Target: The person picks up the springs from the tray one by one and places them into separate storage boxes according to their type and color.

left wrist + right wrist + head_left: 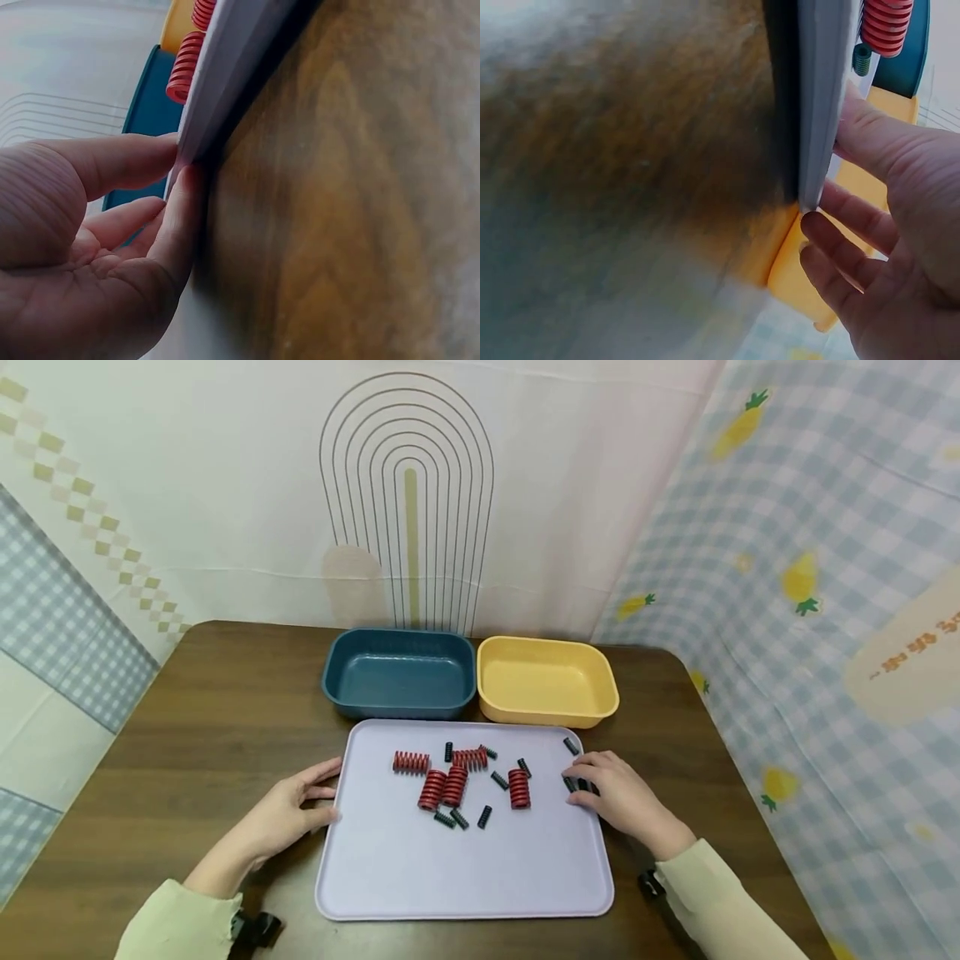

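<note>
Several red coil springs (453, 786) and smaller dark green springs (485, 816) lie scattered on a pale lavender tray (457, 877). At the tray's left edge, my left hand (281, 814) touches the rim with its fingertips; thumb and fingers are spread apart. My right hand (618, 789) reaches over the tray's right edge, thumb and fingers slightly bent. A few dark springs (569, 784) show in the gap between its thumb and index finger, partly covered. In the right wrist view the thumb (866, 135) lies past the rim, and the springs beneath the hand are hidden.
Behind the tray stand a teal bin (401, 706) and a yellow bin (547, 710), side by side. All rest on a brown wooden table (247, 693). Patterned cloth (555, 485) hangs behind and at both sides.
</note>
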{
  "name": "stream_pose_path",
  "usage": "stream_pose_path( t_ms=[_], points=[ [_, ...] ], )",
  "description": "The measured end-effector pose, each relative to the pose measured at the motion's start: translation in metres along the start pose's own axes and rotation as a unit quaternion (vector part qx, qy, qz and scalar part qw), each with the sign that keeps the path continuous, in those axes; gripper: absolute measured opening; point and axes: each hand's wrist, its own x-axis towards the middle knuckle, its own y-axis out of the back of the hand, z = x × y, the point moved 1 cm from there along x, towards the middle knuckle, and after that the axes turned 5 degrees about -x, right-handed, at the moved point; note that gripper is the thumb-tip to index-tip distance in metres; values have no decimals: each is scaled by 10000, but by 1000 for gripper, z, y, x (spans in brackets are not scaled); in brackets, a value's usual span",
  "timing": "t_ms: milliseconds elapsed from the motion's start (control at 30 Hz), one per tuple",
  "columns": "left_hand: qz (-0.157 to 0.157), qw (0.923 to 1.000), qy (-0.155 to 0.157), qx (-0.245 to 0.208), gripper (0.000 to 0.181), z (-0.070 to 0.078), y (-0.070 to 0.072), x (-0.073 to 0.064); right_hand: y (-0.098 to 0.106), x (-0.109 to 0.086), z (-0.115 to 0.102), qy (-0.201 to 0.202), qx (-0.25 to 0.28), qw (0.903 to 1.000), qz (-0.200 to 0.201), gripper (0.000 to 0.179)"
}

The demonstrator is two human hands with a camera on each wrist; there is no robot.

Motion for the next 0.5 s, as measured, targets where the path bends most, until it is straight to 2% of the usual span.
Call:
stream_pose_path(
  t_ms=[167, 400, 500],
  points=[
    [81, 9998, 150, 77, 74, 0, 1, 3, 4, 3, -1, -9, -87, 9999, 50, 33],
    [-31, 9996, 270, 83, 75, 4, 1, 7, 21, 14, 1, -628, 770, 9948, 215, 37],
    [-68, 9995, 298, 87, 76, 5, 2, 8, 30, 21, 2, -736, 995, 9914, 427, 39]
  ],
)
